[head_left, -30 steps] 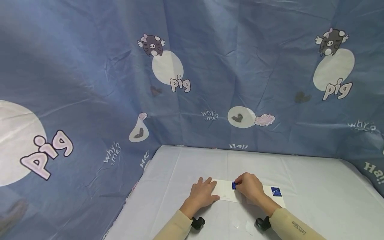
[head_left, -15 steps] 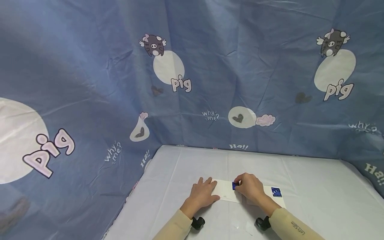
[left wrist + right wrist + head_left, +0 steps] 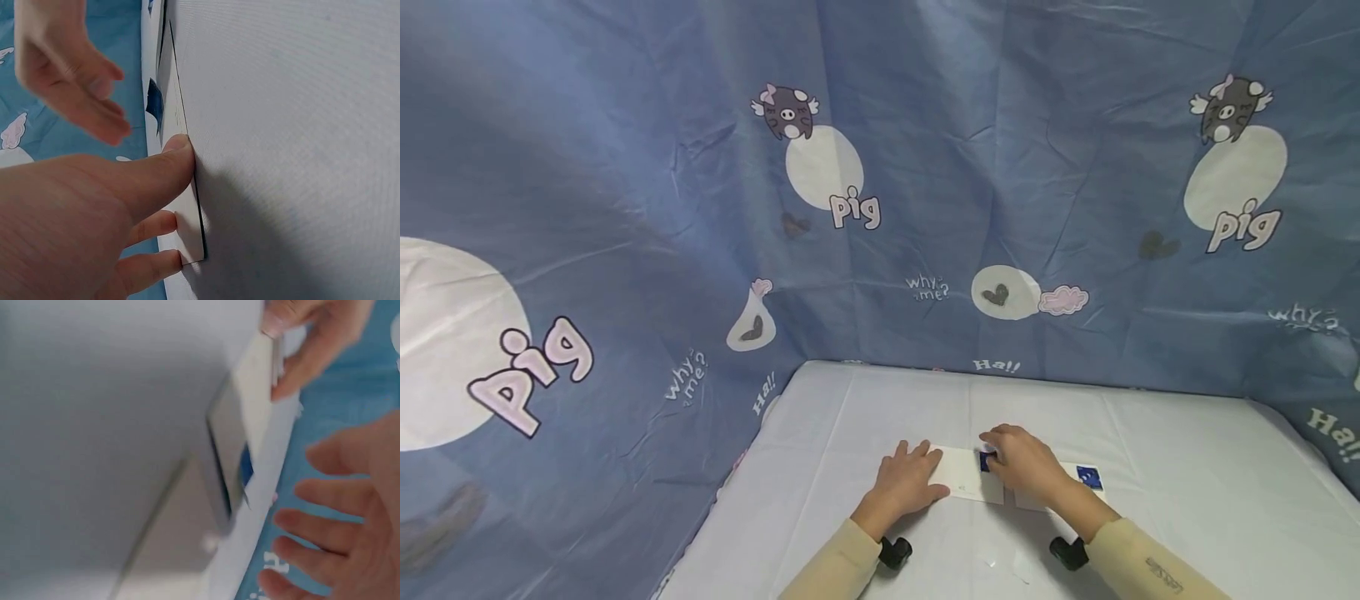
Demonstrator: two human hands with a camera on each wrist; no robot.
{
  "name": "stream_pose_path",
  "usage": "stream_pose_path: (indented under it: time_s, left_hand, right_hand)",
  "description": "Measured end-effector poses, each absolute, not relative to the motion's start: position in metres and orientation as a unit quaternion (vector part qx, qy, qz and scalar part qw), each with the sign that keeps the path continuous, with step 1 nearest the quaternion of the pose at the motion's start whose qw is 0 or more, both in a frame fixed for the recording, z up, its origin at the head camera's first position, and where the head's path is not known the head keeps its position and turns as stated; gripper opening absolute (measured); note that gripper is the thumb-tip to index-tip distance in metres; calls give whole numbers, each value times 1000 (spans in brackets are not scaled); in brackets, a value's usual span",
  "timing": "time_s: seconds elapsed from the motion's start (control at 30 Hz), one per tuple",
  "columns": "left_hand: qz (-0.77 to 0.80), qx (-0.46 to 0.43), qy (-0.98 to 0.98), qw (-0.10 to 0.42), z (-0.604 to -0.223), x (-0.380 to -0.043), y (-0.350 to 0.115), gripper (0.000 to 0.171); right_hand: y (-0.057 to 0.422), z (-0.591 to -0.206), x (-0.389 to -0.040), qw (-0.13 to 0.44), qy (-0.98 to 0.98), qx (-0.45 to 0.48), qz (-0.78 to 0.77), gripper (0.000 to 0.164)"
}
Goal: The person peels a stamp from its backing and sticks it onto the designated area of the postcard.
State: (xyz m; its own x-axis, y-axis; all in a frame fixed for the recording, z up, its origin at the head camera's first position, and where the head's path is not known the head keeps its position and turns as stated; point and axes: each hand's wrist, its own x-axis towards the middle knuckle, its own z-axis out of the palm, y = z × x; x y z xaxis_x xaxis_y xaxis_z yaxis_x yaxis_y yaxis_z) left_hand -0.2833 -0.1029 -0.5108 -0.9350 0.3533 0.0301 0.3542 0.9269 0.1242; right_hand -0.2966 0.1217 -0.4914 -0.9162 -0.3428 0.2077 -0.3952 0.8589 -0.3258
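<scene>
A white card [image 3: 964, 477], like an envelope, lies flat with a small dark-blue stamp-like sticker [image 3: 985, 462] at its far right corner. The sticker's edge stands up from the card in the left wrist view. My left hand [image 3: 904, 479] rests on the card's left end, fingers spread and thumb at the near edge. Above the sticker hovers my right hand [image 3: 1024, 460], partly covering it in the head view. In the right wrist view its fingers [image 3: 319, 528] are spread and hold nothing. A second white card [image 3: 1032, 502] with a blue sticker [image 3: 1088, 477] lies to the right, partly under my right forearm.
A white cloth covers the table [image 3: 865, 408]. Small shiny scraps [image 3: 991, 563] lie on it near the front, between the forearms. Behind and to the left hangs a blue printed curtain [image 3: 910, 167].
My right hand held the sticker at the card's corner; its fingers have now come off and loosened, the hand shifting slightly up. My left hand stays where it was.
</scene>
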Motion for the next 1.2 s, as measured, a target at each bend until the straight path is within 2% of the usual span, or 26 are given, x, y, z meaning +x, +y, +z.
stream_pose_path:
  time_s: [0.17, 0.3, 0.43, 0.67, 0.97, 1.2]
  left_hand:
    - [-71, -184, -980, -3, -513, -281, -103, 63]
    - [-70, -184, -980, 1, -516, -281, -102, 63]
    - [-71, -182, -981, 9, -516, -283, -101, 62]
    - [-64, -177, -982, 3, -516, -283, -101, 63]
    - [-54, -181, -982, 16, -513, -284, -102, 62]
    - [-50, -184, -981, 20, -512, -284, -105, 62]
  right_hand:
    - [116, -509, -278, 41, -967, 235, 93, 49]
    - [115, -517, -273, 59, -965, 251, 37, 55]
    - [116, -516, -272, 75, -965, 249, 14, 55]
    - [117, -514, -268, 51, -968, 245, 11, 58]
    - [120, -515, -265, 97, -966, 239, 17, 47]
    - [117, -511, -261, 73, -967, 244, 8, 53]
